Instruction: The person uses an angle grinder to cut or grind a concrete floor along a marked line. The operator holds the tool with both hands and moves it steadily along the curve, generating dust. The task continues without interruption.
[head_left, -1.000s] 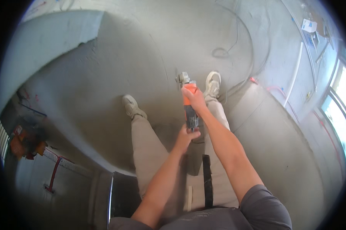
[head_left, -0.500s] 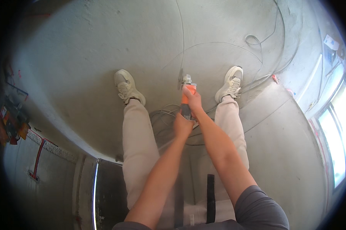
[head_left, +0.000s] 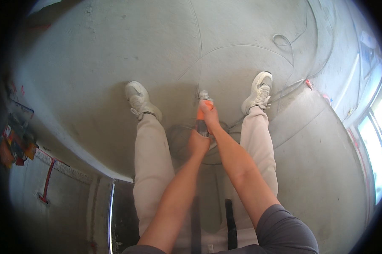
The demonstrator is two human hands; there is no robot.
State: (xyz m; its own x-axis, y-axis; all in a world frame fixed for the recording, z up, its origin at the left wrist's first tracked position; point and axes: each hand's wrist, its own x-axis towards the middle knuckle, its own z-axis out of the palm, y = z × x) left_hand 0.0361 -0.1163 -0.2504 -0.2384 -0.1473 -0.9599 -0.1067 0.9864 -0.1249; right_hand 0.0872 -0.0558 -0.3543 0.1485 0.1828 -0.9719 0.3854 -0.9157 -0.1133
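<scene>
While both hands stay closed around the angle grinder point(head_left: 200, 113), the stance about it has changed since a second ago. The right hand point(head_left: 210, 116) grips the orange part of the body just behind the metal head point(head_left: 203, 95), and the left hand point(head_left: 198, 143) is wrapped around the dark rear end; a second ago that hand sat farther back, leaving more of the dark casing in view. The tool points away from the person, low between the shins, its head roughly midway between the left shoe point(head_left: 137, 96) and the right shoe point(head_left: 257, 92). In the earliest view the right shoe was just beside the head; now the feet stand well apart, much as half a second ago. The grinder shows slightly lower in the view than it did then. A thin dark line point(head_left: 200, 34) runs along the grey floor point(head_left: 157, 42) toward the head, and a loose coil of cable point(head_left: 219, 159) shows beyond the forearms. Whether the disc touches the floor I cannot tell.
</scene>
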